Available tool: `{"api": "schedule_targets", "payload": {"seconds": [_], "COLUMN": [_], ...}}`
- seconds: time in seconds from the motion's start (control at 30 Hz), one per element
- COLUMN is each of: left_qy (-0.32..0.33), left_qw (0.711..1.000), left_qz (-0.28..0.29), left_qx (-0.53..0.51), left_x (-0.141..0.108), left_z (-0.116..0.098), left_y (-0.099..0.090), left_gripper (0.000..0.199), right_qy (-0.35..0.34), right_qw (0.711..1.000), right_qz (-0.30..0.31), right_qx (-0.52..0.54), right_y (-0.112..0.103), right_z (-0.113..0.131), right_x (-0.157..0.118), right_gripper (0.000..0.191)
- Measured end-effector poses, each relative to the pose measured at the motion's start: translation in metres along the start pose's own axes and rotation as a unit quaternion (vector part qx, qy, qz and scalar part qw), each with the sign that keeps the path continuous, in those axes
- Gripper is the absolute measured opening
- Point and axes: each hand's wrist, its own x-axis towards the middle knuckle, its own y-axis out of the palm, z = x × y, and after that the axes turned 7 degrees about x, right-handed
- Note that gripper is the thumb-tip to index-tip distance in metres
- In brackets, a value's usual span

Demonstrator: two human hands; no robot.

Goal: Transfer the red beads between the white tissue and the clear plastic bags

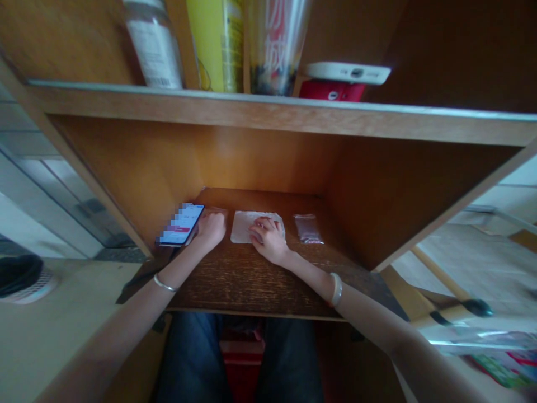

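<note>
Curled into a fist, my left hand (212,228) rests on the dark wooden desk, just right of a lit phone (181,225). What looks like a clear plastic bag (223,212) shows around its far side; whatever its fingers grip is hidden. My right hand (271,239) lies over the right part of a whitish square sheet (242,226). Its fingers are bent and drawn together, perhaps on a tiny reddish bit too small to name. Further right lies a small clear zip bag (307,228) with small reddish things along its near edge.
Wooden side panels and a back wall enclose the desk (235,285). Overhead, a shelf (251,112) holds a white-labelled jar (154,47), a yellow container (216,45), a clear printed cup (277,47) and a white device (348,73) on a red box (331,90).
</note>
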Motion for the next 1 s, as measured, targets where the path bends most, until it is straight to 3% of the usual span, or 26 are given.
{"api": "schedule_targets", "payload": {"seconds": [0.17,0.37,0.53,0.7,1.0], "left_qy": [0.008,-0.023,-0.038,-0.037,-0.006], "left_qw": [1.000,0.994,0.995,0.996,0.990], "left_qz": [-0.007,-0.099,-0.087,-0.085,-0.128], "left_qx": [-0.001,0.036,0.010,-0.017,-0.052], "left_x": [0.002,0.002,0.004,0.009,0.010], "left_z": [-0.001,-0.013,-0.011,-0.004,0.001], "left_y": [-0.001,0.007,0.014,0.019,0.017], "left_gripper": [0.035,0.046,0.046,0.043,0.034], "right_qy": [-0.005,-0.032,-0.040,0.007,0.022], "right_qw": [0.997,0.981,0.962,0.953,0.949], "right_qz": [-0.041,-0.085,-0.131,-0.143,-0.152], "right_qx": [0.064,0.173,0.235,0.268,0.275], "right_y": [0.006,0.008,0.005,0.001,-0.005], "right_z": [-0.008,-0.011,-0.010,-0.011,-0.011], "right_x": [0.002,-0.002,-0.003,-0.001,-0.002], "right_gripper": [0.015,0.017,0.017,0.016,0.015]}}
